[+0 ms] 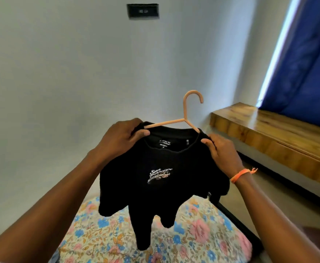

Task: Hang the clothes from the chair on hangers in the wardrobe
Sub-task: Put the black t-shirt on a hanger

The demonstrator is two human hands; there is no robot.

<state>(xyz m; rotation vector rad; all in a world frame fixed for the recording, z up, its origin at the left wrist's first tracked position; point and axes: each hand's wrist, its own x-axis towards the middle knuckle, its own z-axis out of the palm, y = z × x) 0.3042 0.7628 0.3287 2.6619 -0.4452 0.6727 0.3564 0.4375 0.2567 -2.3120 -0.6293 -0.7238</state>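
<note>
Fitting a black T-shirt [159,179] onto a pink hanger [185,120], held up above a flowered cushion [202,230].

Left hand [123,137] pinches the collar's left shoulder, where the hanger arm pokes out bare; if that side is not pulled over, the shirt may slide off. Right hand [221,150] grips the right shoulder, already over the hanger. A wooden shelf [269,133] and blue curtain [307,63] stand to the right; no wardrobe is in view.

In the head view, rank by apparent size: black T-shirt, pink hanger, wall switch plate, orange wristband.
1. black T-shirt
2. pink hanger, partly inside the collar
3. wall switch plate, though it is farther away, so unsure
4. orange wristband
</note>
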